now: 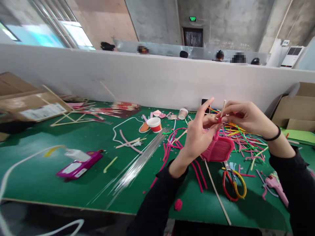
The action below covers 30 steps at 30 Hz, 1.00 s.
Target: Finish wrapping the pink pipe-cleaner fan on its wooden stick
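My left hand (197, 134) and my right hand (242, 116) meet above the green table (61, 177). Between them hangs a pink woven pipe-cleaner piece (218, 149), shaped like a small basket. My right hand pinches a thin wooden stick (223, 107) that points upward, along with the top of the pink piece. My left hand's fingers are curled round the same spot, index finger raised. A black band sits on my right wrist.
Scissors with red and yellow handles (233, 185) lie below the hands. Loose colourful pipe cleaners (246, 139), a bundle of thin metal wires (137, 164), a paper cup (154, 124), a magenta packet (78, 165), a pink glue gun (277, 183) and cardboard boxes (294, 109) surround them. A white partition stands behind the table.
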Each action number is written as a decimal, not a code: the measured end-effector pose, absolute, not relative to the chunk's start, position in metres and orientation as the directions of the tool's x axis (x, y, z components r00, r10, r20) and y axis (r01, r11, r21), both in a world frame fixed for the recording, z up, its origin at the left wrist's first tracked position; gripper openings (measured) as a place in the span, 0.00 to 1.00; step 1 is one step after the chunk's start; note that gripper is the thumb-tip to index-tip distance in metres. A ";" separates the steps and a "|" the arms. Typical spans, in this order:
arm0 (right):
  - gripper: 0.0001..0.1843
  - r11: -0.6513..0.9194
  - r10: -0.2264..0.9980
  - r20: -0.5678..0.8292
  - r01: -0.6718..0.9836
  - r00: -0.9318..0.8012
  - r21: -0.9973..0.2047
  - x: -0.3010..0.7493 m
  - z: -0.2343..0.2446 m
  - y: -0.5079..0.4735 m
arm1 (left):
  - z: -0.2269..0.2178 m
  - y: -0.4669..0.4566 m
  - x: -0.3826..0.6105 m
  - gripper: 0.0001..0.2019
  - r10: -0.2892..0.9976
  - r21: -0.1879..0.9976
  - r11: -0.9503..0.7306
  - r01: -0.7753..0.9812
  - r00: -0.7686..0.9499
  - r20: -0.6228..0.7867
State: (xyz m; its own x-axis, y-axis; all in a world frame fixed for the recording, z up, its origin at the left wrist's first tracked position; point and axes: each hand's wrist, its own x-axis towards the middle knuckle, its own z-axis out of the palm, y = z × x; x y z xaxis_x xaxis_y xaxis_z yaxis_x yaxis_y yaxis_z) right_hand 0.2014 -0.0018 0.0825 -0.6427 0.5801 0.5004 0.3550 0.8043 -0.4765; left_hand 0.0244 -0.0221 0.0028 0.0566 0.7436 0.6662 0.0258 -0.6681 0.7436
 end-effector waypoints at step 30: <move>0.27 0.736 0.676 0.590 0.449 -0.442 -0.507 0.187 0.074 0.007 | 0.002 -0.009 0.025 0.41 0.785 0.788 -0.608 -0.096 0.082 0.615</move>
State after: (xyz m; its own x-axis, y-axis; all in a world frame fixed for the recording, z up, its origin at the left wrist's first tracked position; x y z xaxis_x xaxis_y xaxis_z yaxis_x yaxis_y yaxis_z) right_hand 0.1872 0.0067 0.0738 -0.4416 0.6760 0.5899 0.4487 0.7357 -0.5073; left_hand 0.0253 -0.0091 0.0023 0.0819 0.7845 0.6147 -0.0957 -0.6077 0.7884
